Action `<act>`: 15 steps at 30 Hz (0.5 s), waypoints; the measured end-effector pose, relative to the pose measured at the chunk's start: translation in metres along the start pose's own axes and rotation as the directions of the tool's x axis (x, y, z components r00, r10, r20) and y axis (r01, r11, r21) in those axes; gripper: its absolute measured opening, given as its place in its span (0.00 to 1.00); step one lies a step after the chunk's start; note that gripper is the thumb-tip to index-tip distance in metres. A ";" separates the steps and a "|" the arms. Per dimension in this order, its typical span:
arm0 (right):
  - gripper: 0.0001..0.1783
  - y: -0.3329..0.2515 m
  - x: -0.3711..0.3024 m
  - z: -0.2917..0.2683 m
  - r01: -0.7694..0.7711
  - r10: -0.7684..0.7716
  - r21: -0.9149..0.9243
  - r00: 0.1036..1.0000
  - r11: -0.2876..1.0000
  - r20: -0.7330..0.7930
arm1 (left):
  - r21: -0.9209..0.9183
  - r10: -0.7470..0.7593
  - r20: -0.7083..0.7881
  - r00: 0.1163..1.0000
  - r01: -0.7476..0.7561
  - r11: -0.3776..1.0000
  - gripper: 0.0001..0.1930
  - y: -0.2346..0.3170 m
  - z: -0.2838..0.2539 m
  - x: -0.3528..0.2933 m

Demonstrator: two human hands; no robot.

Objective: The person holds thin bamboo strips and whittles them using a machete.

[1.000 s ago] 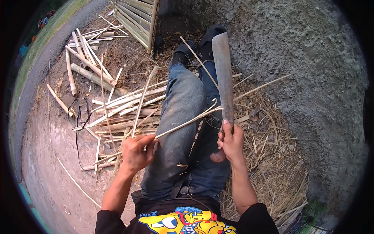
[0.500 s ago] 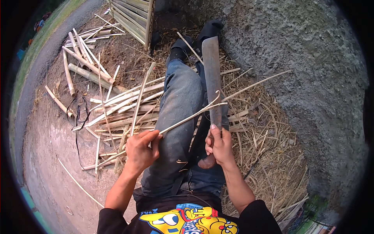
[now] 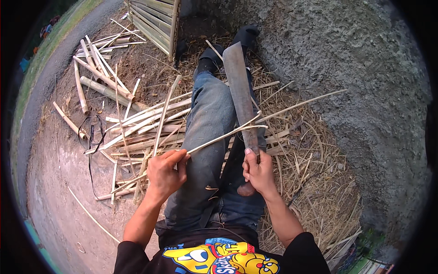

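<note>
Left hand (image 3: 166, 172) pinches the strip (image 3: 214, 142), right hand (image 3: 259, 172) grips the knife (image 3: 238, 82); I fear a slip could nick the leg (image 3: 207, 109) below.

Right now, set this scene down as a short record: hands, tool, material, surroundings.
left hand: grips a thin bamboo strip
right hand: holds a machete by its handle, blade pointing away from the body
strip: far end forked, crossing the blade in view; contact unclear
legs: stretched out in blue jeans
left of legs: cut bamboo pieces
right of legs: pale shavings, rough grey wall
beyond: slatted bamboo panel
</note>
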State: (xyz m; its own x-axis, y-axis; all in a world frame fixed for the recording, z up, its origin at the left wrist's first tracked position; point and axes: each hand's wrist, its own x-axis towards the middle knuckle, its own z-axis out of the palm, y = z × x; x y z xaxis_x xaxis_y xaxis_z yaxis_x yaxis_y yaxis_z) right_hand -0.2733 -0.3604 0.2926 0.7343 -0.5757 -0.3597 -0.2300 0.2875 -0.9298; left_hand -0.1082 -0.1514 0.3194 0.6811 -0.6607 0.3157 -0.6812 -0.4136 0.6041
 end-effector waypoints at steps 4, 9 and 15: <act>0.20 -0.014 0.004 -0.009 0.012 -0.009 0.063 0.999 0.998 -0.038 | -0.015 -0.045 0.004 0.999 0.045 0.999 0.03 -0.002 -0.004 0.001; 0.20 -0.019 0.000 0.009 0.060 -0.062 -0.075 0.998 0.995 -0.031 | 0.064 0.030 -0.020 0.999 -0.029 0.997 0.04 0.008 0.006 0.007; 0.19 -0.018 -0.001 0.006 -0.035 0.033 0.049 0.998 0.998 0.049 | -0.007 0.009 0.035 0.999 -0.009 1.000 0.04 0.004 -0.007 0.011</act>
State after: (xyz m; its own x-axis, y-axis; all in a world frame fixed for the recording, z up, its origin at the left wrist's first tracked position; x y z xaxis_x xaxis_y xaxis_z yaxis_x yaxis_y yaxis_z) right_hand -0.2664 -0.3608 0.3102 0.7571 -0.5275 -0.3854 -0.2238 0.3448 -0.9116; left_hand -0.1017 -0.1559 0.3306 0.6648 -0.6862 0.2952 -0.6854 -0.4031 0.6065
